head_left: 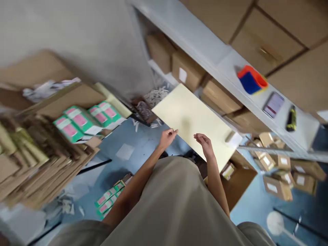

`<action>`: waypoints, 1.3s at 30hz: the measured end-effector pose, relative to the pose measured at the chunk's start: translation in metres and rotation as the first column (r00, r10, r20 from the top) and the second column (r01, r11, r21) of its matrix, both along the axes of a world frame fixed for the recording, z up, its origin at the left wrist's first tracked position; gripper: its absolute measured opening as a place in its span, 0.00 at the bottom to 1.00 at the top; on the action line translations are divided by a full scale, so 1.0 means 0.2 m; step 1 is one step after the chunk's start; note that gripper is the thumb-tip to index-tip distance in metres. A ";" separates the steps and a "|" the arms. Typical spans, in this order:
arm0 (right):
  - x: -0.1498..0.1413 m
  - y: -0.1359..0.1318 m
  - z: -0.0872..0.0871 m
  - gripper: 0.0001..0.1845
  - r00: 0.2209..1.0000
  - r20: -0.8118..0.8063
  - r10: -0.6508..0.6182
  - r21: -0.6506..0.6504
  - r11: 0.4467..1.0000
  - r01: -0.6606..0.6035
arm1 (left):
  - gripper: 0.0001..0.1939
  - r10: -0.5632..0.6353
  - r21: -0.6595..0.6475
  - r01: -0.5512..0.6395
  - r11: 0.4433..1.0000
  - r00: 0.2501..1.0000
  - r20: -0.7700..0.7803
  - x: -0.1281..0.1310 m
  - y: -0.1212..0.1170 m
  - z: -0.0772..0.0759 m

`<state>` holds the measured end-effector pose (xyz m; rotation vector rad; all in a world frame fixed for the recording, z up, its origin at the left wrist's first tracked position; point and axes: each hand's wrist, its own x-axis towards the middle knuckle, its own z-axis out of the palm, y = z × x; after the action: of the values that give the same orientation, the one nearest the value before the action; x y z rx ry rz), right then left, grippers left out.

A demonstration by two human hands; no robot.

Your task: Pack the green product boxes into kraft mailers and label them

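Note:
My left hand [168, 137] is at the near left edge of a pale cream tabletop [189, 106]. Its fingers are curled with thumb and forefinger pinched together, and whatever may be between them is too small to make out. Over the near edge of the same top, my right hand [204, 142] faces the left one. Its fingers are loosely bent, a little apart from the thumb, with nothing visible in them. A small white block-like item [233, 139], blurred, rests at the right end of the top.
Green and pink boxes [79, 119] and stacked flat cardboard [43, 171] stand at left. Behind the top, a white shelf [220, 58] carries a red and blue holder [252, 80], a phone [273, 105] and a cutter [291, 118]. Small labelled cartons [278, 188] lie right of an open carton [241, 181].

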<state>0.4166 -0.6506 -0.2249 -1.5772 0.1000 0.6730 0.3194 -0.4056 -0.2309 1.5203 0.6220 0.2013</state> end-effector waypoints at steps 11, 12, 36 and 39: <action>-0.25 1.35 0.15 0.29 0.791 0.112 0.601 0.022 0.795 -0.607 | 0.32 0.713 -0.163 -0.705 0.691 0.701 -0.010 -0.82 0.91 0.01; -0.27 1.44 0.14 0.29 0.759 0.114 0.642 0.018 0.762 -0.647 | 0.31 0.760 -0.182 -0.752 0.634 0.649 -0.034 -0.87 0.94 -0.01; -0.79 3.76 -0.30 0.29 -0.186 0.251 0.950 -0.655 0.025 -0.755 | 0.07 0.734 -0.680 -0.641 -0.356 0.258 -0.628 -1.18 1.80 -0.19; -0.80 3.76 -0.33 0.31 -0.226 0.235 0.945 -0.656 -0.018 -0.755 | 0.10 0.735 -0.685 -0.631 -0.364 0.258 -0.628 -1.16 1.82 -0.22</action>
<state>0.2574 0.1022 -0.2917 -1.8983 -1.9063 1.1403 0.0877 -0.0409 -0.2742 -0.3779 1.2945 0.7478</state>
